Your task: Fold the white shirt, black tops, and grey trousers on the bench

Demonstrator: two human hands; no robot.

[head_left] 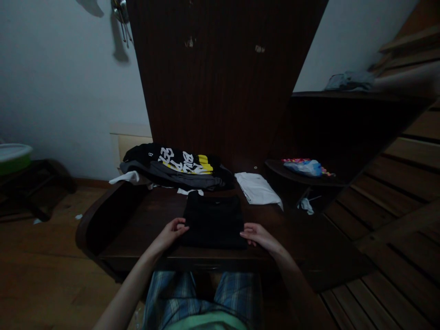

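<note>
A black shirt [215,222], folded into a neat rectangle, lies flat on the dark wooden bench top in front of me. Its left edge is pinched between the thumb and fingers of my left hand [172,234]. On the opposite side, my right hand [259,236] has its bent fingers closed at the right edge. Behind the shirt rests a heap of dark clothing [178,166] with white lettering and yellow patches. A folded white cloth [258,188] sits to the back right.
A dark wooden panel [220,82] rises behind the bench. The bench's curved armrest [90,229] stands at left. On the right, a small shelf [275,170] bears a colourful plastic packet [304,167]. Wooden slats [388,201] lie farther right. A green basin [15,160] sits at far left.
</note>
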